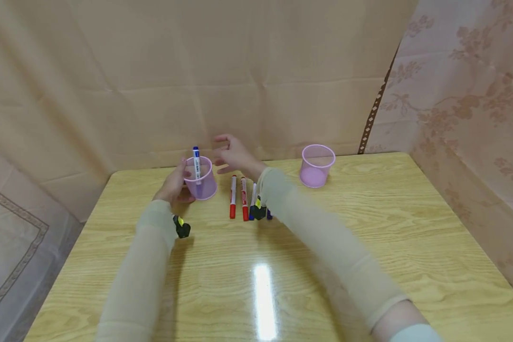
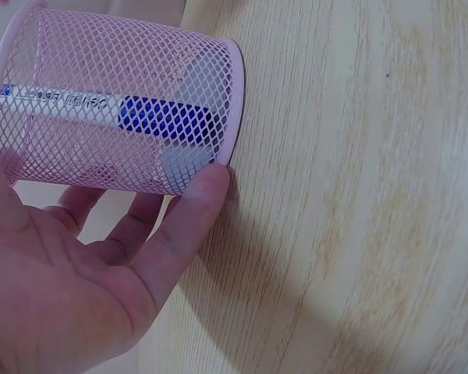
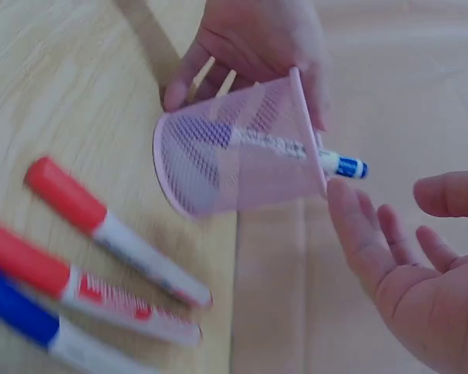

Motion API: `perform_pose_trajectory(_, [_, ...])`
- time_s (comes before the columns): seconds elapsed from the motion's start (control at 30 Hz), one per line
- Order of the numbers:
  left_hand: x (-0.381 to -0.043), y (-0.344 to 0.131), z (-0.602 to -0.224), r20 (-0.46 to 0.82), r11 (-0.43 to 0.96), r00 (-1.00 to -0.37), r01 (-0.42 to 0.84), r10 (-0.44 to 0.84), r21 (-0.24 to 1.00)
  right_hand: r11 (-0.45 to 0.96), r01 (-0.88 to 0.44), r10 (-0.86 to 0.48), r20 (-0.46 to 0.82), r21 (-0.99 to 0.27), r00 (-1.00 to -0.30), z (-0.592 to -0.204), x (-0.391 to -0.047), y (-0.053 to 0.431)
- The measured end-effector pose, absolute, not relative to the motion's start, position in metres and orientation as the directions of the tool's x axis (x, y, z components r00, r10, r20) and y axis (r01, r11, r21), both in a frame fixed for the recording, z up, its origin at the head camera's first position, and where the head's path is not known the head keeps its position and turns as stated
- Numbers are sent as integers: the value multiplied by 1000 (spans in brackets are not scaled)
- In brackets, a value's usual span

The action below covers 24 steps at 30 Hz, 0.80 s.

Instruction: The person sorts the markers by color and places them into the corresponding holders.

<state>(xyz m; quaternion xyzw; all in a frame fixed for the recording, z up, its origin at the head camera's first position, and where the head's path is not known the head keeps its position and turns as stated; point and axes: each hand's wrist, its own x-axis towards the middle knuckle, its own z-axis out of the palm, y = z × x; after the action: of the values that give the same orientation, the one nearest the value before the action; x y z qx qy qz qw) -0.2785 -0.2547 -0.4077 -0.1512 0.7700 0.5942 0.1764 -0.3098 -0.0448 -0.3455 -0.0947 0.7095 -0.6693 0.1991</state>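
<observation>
A pink mesh pen cup stands upright toward the back left of the table. Inside it leans a blue-and-white marker, its blue cap down in the cup and its other end above the rim. My left hand holds the cup from the left side, thumb by the rim and a fingertip at the base in the left wrist view. On the cup's other side, my right hand has its fingers spread and holds nothing. One of its fingertips is close to the rim; contact is unclear.
Two red-capped markers lie beside a blue-capped marker. A dark-capped marker is partly hidden under my right wrist. Another pink mesh cup stands back right. A curtain hangs behind the table.
</observation>
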Motion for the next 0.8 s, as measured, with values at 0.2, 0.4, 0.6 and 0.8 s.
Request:
perform_pose_trajectory(0.2, [-278, -257, -407, -458, 264, -889, -448, -28, 854, 222, 131, -382, -210, -966, -900, -345, -309, -11])
perform_pose_trajectory(0.4, [-278, -258, -408, -461, 254, -887, -453, -28, 855, 405, 100, -348, -255, -909, -902, -351, -306, 23])
perform_pose_trajectory(0.6, [-276, -257, -407, -464, 250, -885, -455, -27, 855, 625, -1, -361, -289, -780, -887, -363, -300, 50])
perform_pose_trajectory(0.8, [-276, -257, -407, -462, 253, -886, -453, -25, 855, 772, -53, -333, -331, -634, -883, -383, -299, 62])
